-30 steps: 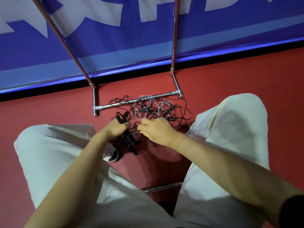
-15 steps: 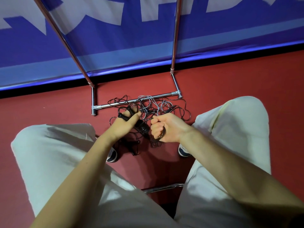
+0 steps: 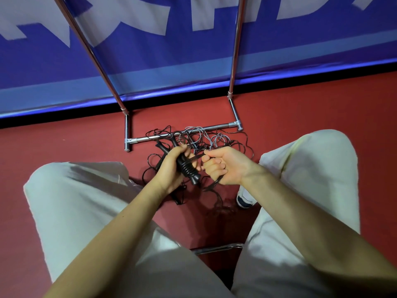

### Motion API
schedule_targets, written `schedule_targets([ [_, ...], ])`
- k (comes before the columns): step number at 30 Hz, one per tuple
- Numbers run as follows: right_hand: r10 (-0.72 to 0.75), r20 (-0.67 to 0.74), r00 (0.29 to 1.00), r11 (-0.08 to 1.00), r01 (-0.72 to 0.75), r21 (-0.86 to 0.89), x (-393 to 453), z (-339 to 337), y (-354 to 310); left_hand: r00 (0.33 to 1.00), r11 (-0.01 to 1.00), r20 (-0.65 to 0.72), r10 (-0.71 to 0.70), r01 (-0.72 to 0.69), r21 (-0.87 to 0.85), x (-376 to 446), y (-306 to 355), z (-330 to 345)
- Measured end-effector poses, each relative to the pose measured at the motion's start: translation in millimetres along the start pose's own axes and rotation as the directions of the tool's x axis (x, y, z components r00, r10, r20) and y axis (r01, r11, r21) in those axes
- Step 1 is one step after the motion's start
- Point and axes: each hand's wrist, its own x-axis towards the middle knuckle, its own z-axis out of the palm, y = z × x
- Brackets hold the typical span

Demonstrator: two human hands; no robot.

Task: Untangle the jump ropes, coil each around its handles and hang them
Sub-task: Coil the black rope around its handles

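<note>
Two hands meet above a red floor (image 3: pixel 64 147), between the knees of a seated person in pale trousers (image 3: pixel 71 203). Left hand (image 3: pixel 171 168) grips a pair of black ribbed jump-rope handles (image 3: pixel 187 167), held together with black cord wound around them. Right hand (image 3: pixel 223 165) is clenched around a strand of black cord (image 3: pixel 212 184) that runs taut from the handles and trails out below the fist. Remaining tangled jump ropes (image 3: pixel 206 139), black and grey, lie heaped on the floor against the low crossbar of a chrome rack (image 3: pixel 214 127), whose two uprights rise before a blue banner (image 3: pixel 171 50). One shoe (image 3: pixel 245 198) shows beside the right knee.
</note>
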Motion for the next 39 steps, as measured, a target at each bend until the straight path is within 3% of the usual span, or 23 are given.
schedule_targets([
  [6,-0.048,-0.012,0.999,0.999,0.048,-0.008,3,-1,2,0.999,0.98,-0.042,-0.035,0.026,-0.198,-7,3,14],
  [8,-0.099,-0.033,0.995,0.989,0.094,-0.116,3,-1,1,0.996,0.973,-0.041,-0.084,0.073,-0.221,-9,3,17],
  [10,-0.247,-0.042,0.968,0.909,0.217,-0.355,1,-2,1,0.991,0.969,-0.073,-0.111,0.092,-0.229,-10,5,19],
  [13,-0.522,0.105,0.847,0.503,0.404,-0.764,-5,-1,1,0.979,0.957,-0.155,-0.135,0.088,-0.278,-9,14,15],
  [15,-0.608,0.239,0.757,0.166,0.416,-0.894,-3,-3,0,0.974,0.955,-0.18,-0.141,0.085,-0.286,-8,19,9],
  [18,-0.714,0.404,0.572,-0.229,0.354,-0.907,3,-8,3,0.964,0.953,-0.209,-0.162,0.098,-0.286,-8,22,6],
  [20,-0.716,0.509,0.478,-0.46,0.224,-0.859,4,-12,6,0.959,0.953,-0.221,-0.179,0.113,-0.282,-9,22,5],
  [22,-0.704,0.57,0.425,-0.595,0.087,-0.799,4,-12,10,0.951,0.96,-0.246,-0.187,0.124,-0.251,-8,21,5],
  [23,-0.704,0.561,0.436,-0.622,0.003,-0.783,6,-10,12,0.944,0.97,-0.28,-0.176,0.118,-0.212,-7,21,4],
  [26,-0.725,0.358,0.588,-0.54,-0.163,-0.826,15,-5,25,0.903,0.997,-0.423,-0.081,0.072,-0.037,-2,17,7],
  [27,-0.742,0.279,0.61,-0.443,-0.133,-0.887,17,-5,29,0.893,0.998,-0.446,-0.059,0.062,-0.007,-2,15,9],
  [29,-0.763,0.091,0.64,-0.118,0.0,-0.993,21,-8,37,0.893,0.998,-0.447,-0.056,0.044,-0.037,-3,15,15],
  [30,-0.757,0.008,0.653,0.027,0.044,-0.999,23,-8,41,0.9,0.994,-0.428,-0.076,0.034,-0.105,-2,17,16],
  [31,-0.754,-0.037,0.656,0.101,0.06,-0.993,25,-8,44,0.911,0.979,-0.398,-0.104,0.023,-0.204,-2,21,15],
  [33,-0.791,-0.075,0.607,0.132,0.05,-0.99,29,-10,48,0.932,0.917,-0.335,-0.137,-0.009,-0.399,-1,32,10],
  [36,-0.862,-0.111,0.494,0.18,0.094,-0.979,33,-14,42,0.943,0.865,-0.313,-0.113,-0.062,-0.498,1,44,2],
  [39,-0.838,-0.154,0.523,0.268,0.15,-0.952,42,-17,35,0.948,0.863,-0.3,-0.107,-0.061,-0.501,-2,43,5],
])
